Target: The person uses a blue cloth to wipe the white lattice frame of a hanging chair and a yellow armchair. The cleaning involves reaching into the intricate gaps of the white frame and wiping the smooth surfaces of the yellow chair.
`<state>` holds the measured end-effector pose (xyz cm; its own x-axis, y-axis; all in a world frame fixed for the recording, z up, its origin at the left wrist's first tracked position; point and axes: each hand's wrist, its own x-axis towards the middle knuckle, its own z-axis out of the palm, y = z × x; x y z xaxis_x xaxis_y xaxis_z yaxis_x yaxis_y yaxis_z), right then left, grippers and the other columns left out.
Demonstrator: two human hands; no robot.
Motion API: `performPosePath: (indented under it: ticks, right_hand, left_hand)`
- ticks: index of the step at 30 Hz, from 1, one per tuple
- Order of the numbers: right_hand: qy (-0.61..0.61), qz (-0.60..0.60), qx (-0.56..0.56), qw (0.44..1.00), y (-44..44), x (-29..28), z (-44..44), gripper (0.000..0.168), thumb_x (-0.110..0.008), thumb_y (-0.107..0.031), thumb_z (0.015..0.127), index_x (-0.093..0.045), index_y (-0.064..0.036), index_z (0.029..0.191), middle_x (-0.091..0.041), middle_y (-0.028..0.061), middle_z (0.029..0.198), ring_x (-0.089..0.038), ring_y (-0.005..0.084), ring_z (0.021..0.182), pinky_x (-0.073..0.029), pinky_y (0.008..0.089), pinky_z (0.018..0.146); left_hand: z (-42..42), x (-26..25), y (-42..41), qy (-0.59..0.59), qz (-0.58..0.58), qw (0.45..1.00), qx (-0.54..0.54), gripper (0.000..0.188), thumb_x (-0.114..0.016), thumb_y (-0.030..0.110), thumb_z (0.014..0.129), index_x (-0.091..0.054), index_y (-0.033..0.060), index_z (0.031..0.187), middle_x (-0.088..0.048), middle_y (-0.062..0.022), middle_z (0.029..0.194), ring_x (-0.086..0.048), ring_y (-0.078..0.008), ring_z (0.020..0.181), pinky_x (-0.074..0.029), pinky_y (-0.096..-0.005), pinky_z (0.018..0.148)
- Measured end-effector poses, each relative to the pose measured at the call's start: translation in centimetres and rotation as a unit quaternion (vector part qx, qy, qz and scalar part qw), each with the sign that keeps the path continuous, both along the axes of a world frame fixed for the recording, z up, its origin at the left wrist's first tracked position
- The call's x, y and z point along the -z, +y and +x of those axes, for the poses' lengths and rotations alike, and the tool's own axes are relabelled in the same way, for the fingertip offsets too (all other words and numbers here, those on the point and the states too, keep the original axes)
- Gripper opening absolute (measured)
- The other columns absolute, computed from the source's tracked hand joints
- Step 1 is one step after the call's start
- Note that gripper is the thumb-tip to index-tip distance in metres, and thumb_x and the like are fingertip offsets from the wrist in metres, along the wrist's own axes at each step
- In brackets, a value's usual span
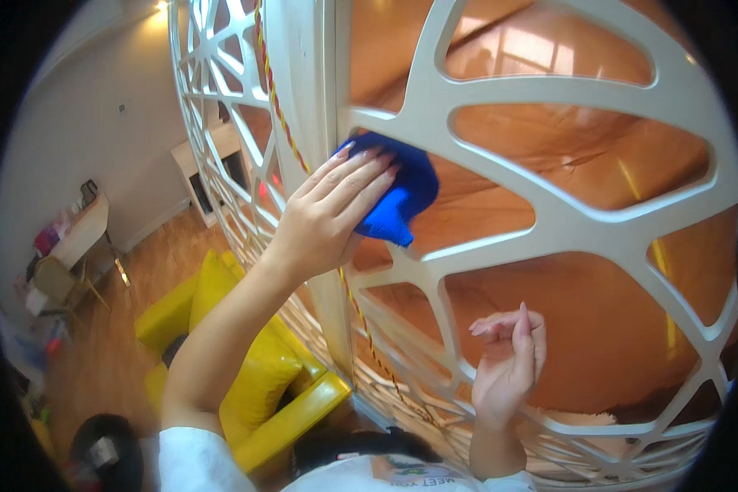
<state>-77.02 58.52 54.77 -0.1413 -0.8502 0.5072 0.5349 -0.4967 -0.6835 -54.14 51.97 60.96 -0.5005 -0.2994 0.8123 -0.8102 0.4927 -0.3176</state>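
My left hand point(338, 206) presses a blue cloth point(406, 178) with outspread fingers against the white openwork lattice screen point(486, 92), beside its upright frame post. Part of the cloth hangs loose below the fingers. My right hand point(509, 360) is raised lower down and to the right, in front of a large opening of the lattice, with bent fingers and nothing in it. Behind the lattice lies a glossy orange-brown surface point(578, 313) with reflections. A twisted red and yellow cord point(277, 101) runs down along the post.
A yellow armchair point(307, 421) with yellow cushions point(261, 375) stands close below my left arm. Farther left are a desk point(80, 230) bearing several items, a chair point(55, 277) and a white fireplace-like surround point(187, 166). A round black object point(107, 455) is at the lower left.
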Motion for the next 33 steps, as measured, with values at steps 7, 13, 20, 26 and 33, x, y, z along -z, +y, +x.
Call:
performPosePath:
  ticks: [7,13,20,26,33]
  right_hand:
    - [0.065,0.049,-0.010,0.997,1.0,1.7,0.8,0.016,-0.040,-0.014,0.089,-0.049,-0.004,0.080,-0.056,0.0090,0.070,-0.056,0.0155,0.067,-0.045,0.0276,0.067]
    - [0.097,0.085,-0.022,0.991,1.1,2.6,0.1,0.018,-0.041,-0.016,0.089,-0.047,-0.004,0.078,-0.053,0.0082,0.066,-0.052,0.0145,0.065,-0.040,0.0277,0.064]
    - [0.055,0.073,-0.058,0.994,0.3,3.1,0.1,0.015,-0.042,-0.012,0.089,-0.052,-0.003,0.081,-0.057,0.0092,0.069,-0.057,0.0156,0.065,-0.048,0.0304,0.067]
    - [0.038,0.098,-0.067,0.992,0.1,3.1,-0.4,0.016,-0.042,-0.012,0.089,-0.051,-0.002,0.081,-0.057,0.0090,0.071,-0.056,0.0154,0.067,-0.047,0.0303,0.067]
    - [0.018,0.102,-0.053,0.993,0.1,3.8,-0.3,0.017,-0.042,-0.012,0.089,-0.053,-0.003,0.080,-0.058,0.0087,0.070,-0.057,0.0155,0.065,-0.048,0.0308,0.066]
  left_hand:
    - [-4.2,13.4,1.3,0.335,0.116,0.933,0.056,0.028,-0.055,0.001,0.072,-0.055,-0.0017,0.099,-0.054,-0.0231,0.102,-0.054,-0.0384,0.091,-0.045,-0.0396,0.078]
    - [-2.8,14.8,2.6,0.332,0.149,0.931,-0.011,0.015,-0.057,0.009,0.078,-0.055,0.0015,0.091,-0.056,-0.0174,0.081,-0.054,-0.0363,0.070,-0.045,-0.0374,0.064]
    - [-5.6,5.0,3.6,0.774,0.348,0.464,0.253,0.026,-0.045,0.028,0.090,-0.050,0.0053,0.103,-0.056,-0.0057,0.091,-0.055,-0.0144,0.083,-0.045,-0.0284,0.074]
    - [-4.0,-0.4,2.5,0.804,0.250,0.422,0.335,0.029,-0.040,0.024,0.091,-0.043,0.0003,0.108,-0.055,-0.0092,0.096,-0.056,-0.0192,0.086,-0.046,-0.0331,0.079]
    - [-5.2,11.1,4.8,0.433,0.305,0.846,0.063,0.021,-0.048,0.002,0.080,-0.052,-0.0002,0.101,-0.054,-0.0194,0.094,-0.053,-0.0304,0.090,-0.041,-0.0358,0.083]
